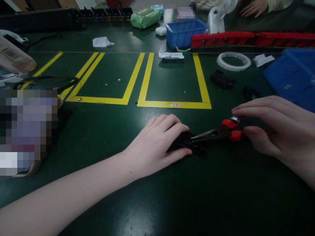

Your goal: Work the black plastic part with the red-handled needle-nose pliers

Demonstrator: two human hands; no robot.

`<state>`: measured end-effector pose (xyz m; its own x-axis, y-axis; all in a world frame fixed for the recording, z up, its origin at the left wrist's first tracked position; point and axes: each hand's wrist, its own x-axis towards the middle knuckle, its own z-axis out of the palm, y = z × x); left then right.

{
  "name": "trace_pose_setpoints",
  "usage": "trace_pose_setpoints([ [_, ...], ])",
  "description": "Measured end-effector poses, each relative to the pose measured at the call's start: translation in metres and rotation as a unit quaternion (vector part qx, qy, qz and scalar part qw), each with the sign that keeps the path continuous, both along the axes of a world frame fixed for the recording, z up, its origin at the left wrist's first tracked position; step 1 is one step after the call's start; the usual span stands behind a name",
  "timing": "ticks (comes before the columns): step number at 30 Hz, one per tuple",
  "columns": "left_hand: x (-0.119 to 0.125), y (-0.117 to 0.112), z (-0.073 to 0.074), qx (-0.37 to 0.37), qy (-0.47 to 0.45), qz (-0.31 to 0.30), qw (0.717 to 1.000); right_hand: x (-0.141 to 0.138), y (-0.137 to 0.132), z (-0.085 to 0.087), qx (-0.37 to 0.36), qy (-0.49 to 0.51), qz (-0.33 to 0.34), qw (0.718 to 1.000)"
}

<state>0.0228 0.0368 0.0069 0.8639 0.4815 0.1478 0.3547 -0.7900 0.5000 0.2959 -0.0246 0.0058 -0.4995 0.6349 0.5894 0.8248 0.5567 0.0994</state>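
My left hand point(163, 142) is closed around a small black part point(188, 141), pressing it to the green tabletop; the fingers cover much of the part, and its exact kind does not show. In my right hand point(278, 131) are needle-nose pliers point(214, 133) with red handles, gripped between thumb and fingers. The pliers point left, and their tips meet the black part just beyond my left fingertips. Whether the jaws pinch anything I cannot tell. Two similar black parts, one nearer the back point(222, 79) and one close to my right hand point(251, 93), lie on the table.
Yellow tape point(174, 104) marks out areas on the table, with small metal rings and bits about. Behind are a tape roll point(233, 61), a blue bin point(183, 36), red racks point(222, 39) and a green packet point(145, 18). A larger blue bin point(292, 75) stands right. Another person's hand rests at the far side.
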Motion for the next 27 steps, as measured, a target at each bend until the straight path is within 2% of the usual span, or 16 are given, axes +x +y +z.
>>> trace_pose_setpoints([
  [6, -0.0002, -0.0001, -0.0003, 0.019, 0.007, 0.009, 1.0, 0.0024, -0.0011, 0.0008, -0.021, -0.026, 0.021, 0.999],
  [10, -0.0004, -0.0009, -0.0005, 0.037, 0.008, 0.012, 0.999, 0.0026, 0.0001, -0.0005, -0.026, -0.004, 0.024, 0.999],
  [21, -0.0011, -0.001, -0.0008, 0.032, 0.003, 0.012, 0.999, 0.0043, -0.0021, 0.0016, -0.044, -0.011, 0.016, 0.999],
  [27, -0.0015, -0.0011, -0.0005, 0.028, 0.002, 0.012, 1.0, 0.005, -0.0009, -0.0014, -0.031, -0.008, 0.018, 0.999],
])
